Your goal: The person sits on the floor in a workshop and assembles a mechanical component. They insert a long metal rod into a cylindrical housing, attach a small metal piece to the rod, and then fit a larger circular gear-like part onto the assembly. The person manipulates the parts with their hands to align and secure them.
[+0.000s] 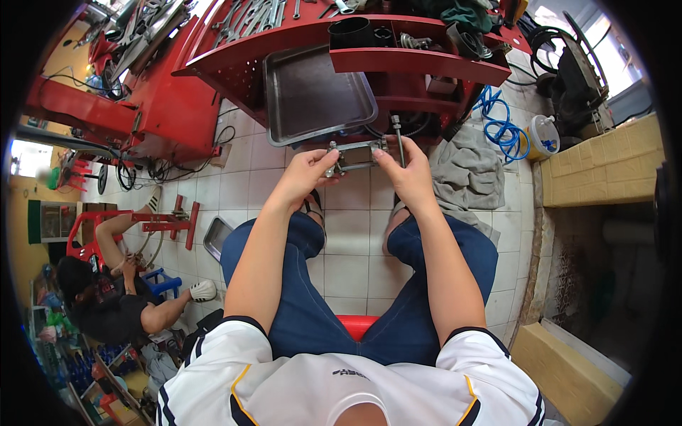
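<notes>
Over the tiled floor between my knees, a small rectangular metal frame with bolt-like ends is held level. My left hand pinches its left end between thumb and fingers. The right thumb presses on the opposite end, and my right hand also grips a slim metal rod tool, upright, with a thicker, socket-like tip. Its lower end is hidden by the fingers. Just beyond the frame, a grey metal tray leans at the red tool cart.
Wrenches lie on the cart top, above an open red drawer of parts. A grey cloth, blue hose and white bucket are at right. A small tray and a seated person are at left.
</notes>
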`<state>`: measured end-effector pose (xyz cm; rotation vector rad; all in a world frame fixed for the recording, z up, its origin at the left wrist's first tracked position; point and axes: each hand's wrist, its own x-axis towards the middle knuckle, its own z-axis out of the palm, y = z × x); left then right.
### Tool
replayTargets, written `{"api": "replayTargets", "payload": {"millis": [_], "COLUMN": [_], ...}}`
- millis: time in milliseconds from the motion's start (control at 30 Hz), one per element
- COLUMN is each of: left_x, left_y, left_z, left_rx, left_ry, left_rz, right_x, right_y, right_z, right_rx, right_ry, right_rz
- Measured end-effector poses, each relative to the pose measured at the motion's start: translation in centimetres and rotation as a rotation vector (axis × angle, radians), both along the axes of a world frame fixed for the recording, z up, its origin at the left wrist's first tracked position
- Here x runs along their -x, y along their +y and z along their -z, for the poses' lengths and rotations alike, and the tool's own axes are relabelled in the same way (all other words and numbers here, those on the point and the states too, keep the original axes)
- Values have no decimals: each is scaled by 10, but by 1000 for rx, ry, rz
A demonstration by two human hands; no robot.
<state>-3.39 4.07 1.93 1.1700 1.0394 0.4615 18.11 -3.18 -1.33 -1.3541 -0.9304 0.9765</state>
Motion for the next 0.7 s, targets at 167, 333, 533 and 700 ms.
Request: {"api": "replayTargets", "payload": {"millis": [167, 333, 533, 700], "left_x": [-7, -15, -36, -42], "left_y": [1, -6, -39, -47], "left_z": [2, 16, 41, 36], "left_rx": [-7, -102, -265, -267], "left_ry": [-129, -212, -300, -303], "left_rz": [-98, -318, -321, -162], "right_x": [2, 8, 22, 40], "right_y": [-2, -3, -6, -11], "right_z": [-2, -3, 0, 0], "right_rx": [133, 252, 276, 323], "right_ry": [350, 645, 994, 984], "right_rz": [140, 145, -24, -106]}}
